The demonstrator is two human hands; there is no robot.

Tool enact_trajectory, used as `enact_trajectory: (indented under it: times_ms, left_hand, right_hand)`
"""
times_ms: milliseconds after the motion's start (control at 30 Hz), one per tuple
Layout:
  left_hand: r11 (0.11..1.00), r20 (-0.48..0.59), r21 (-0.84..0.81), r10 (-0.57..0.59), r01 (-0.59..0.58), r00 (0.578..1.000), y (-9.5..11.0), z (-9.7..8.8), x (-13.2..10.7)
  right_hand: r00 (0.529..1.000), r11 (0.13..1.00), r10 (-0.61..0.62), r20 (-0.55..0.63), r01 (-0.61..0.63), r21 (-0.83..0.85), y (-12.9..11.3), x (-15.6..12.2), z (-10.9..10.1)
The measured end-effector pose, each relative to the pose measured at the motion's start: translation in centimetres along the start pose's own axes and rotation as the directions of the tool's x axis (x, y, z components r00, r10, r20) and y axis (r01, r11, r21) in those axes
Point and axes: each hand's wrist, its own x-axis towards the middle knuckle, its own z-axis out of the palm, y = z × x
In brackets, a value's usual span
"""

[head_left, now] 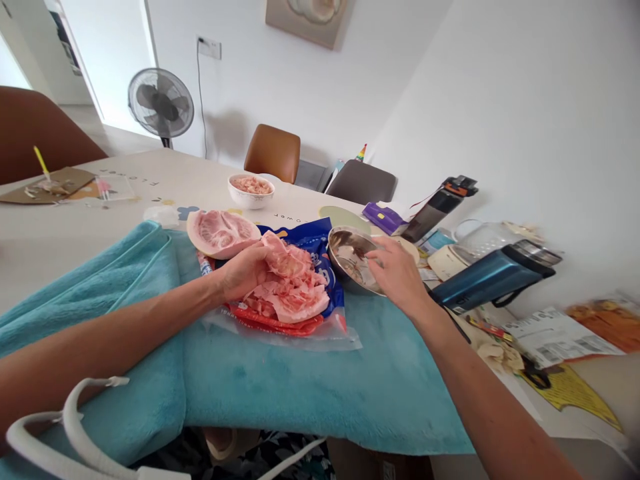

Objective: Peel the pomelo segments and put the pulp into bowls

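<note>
Cupping the pink fruit peel [295, 290] with the left hand [244, 270]; resting the right hand [399, 275], loosely spread, on the metal bowl [346, 257] just beside it.

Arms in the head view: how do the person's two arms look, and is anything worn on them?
The left forearm and right forearm are bare up to the picture's edge, with no sleeve in sight. The left grip and the right grip are ungloved hands. No watch, bracelet or ring shows, though small rings could be lost in the blur.
</note>
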Motion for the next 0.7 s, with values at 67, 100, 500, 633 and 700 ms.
enact_trajectory:
  times_ms: [67, 100, 500, 633, 700]
  left_hand:
    - [1.0, 0.042, 0.018, 0.019, -0.02, 0.999, -0.1, 0.1, -0.1]
    - [0.999, 0.057, 0.024, 0.03, -0.032, 0.998, -0.1, 0.1, -0.2]
    - [0.991, 0.013, 0.118, 0.054, -0.055, 0.998, -0.1, 0.2, -0.4]
    - [0.988, 0.03, 0.143, 0.059, -0.063, 0.998, -0.2, -0.1, -0.3]
    - [0.985, 0.043, 0.161, 0.054, -0.061, 0.998, -0.2, -0.2, -0.4]
  right_hand:
    - [0.994, 0.998, 0.041, -0.103, -0.036, 0.048, -0.8, 0.1, -0.2]
    - [0.985, 0.995, 0.064, -0.159, -0.051, 0.084, -1.6, 0.1, -0.4]
    - [0.954, 0.779, -0.073, 0.289, -0.126, 0.614, -12.0, 0.2, 1.1]
    - [0.94, 0.774, -0.105, 0.325, -0.128, 0.62, -12.0, 0.7, 1.4]
    - [0.931, 0.795, -0.117, 0.346, -0.121, 0.595, -12.0, 0.9, 1.4]
